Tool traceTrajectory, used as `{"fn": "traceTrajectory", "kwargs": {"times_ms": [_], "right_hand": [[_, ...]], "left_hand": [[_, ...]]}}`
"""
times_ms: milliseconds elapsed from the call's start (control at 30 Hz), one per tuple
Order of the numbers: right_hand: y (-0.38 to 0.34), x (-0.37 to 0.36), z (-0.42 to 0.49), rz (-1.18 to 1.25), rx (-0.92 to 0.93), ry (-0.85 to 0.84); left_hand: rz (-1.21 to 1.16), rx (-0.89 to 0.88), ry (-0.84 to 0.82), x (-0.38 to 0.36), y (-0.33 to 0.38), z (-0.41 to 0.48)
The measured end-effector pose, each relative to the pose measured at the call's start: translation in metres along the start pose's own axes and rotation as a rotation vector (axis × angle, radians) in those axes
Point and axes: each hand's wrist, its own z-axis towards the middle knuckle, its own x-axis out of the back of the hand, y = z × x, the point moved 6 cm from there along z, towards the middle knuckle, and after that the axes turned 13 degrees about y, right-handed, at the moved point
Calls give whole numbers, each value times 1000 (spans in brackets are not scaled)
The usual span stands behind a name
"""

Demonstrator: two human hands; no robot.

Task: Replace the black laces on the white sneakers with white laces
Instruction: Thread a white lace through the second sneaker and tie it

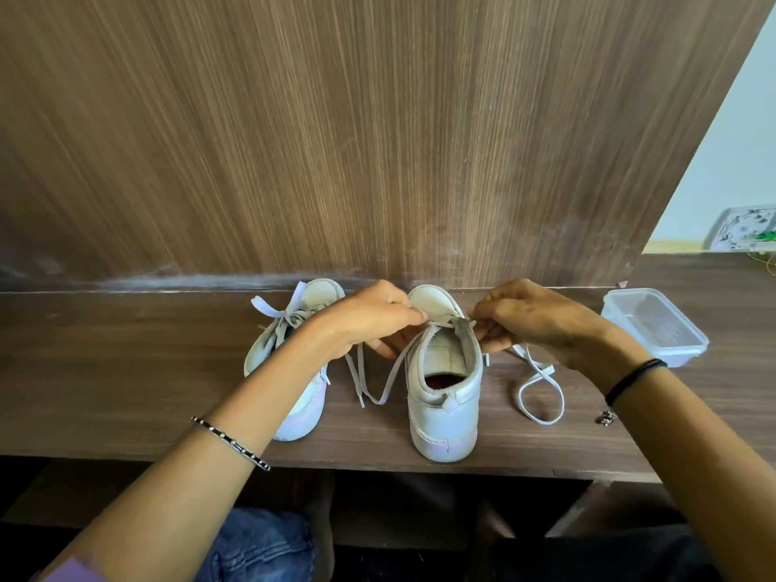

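Two white sneakers stand on the brown wooden shelf (pixel 126 371), heels toward me. The left sneaker (pixel 289 371) carries a white lace tied in a bow (pixel 279 312). The right sneaker (pixel 445 384) is being laced with a white lace. My left hand (pixel 373 317) pinches the lace at the sneaker's left top eyelets; its loose end (pixel 378 384) trails down onto the shelf. My right hand (pixel 533 317) pinches the lace at the right top eyelets, and that end lies in a loop (pixel 541 392) on the shelf. No black laces are in view.
A clear plastic container (pixel 655 325) sits on the shelf at the right. A wood-grain panel (pixel 378 140) rises directly behind the shoes. A small metal trinket (pixel 604 417) hangs by my right wrist. The shelf's front edge runs just below the heels.
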Motion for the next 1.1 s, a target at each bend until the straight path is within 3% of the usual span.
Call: {"fn": "traceTrajectory", "kwargs": {"times_ms": [233, 467, 667, 733, 800, 967, 1100], "right_hand": [[-2, 2, -1, -94, 42, 10], [-4, 7, -2, -206, 47, 11], [-13, 13, -5, -182, 123, 67], [-22, 15, -5, -134, 190, 112], [-33, 15, -8, -58, 258, 119], [-64, 11, -20, 120, 372, 143], [-66, 20, -17, 184, 325, 247]], "left_hand": [[8, 84, -145, -6, -11, -10], [-145, 82, -78, -3, -8, -7], [-29, 105, -69, 2, -3, -11], [71, 21, 61, 8, 1, -6], [-19, -120, 135, 12, 18, -5], [-295, -305, -33, 3, 64, -18], [-387, -306, 45, 12, 72, -16]]}}
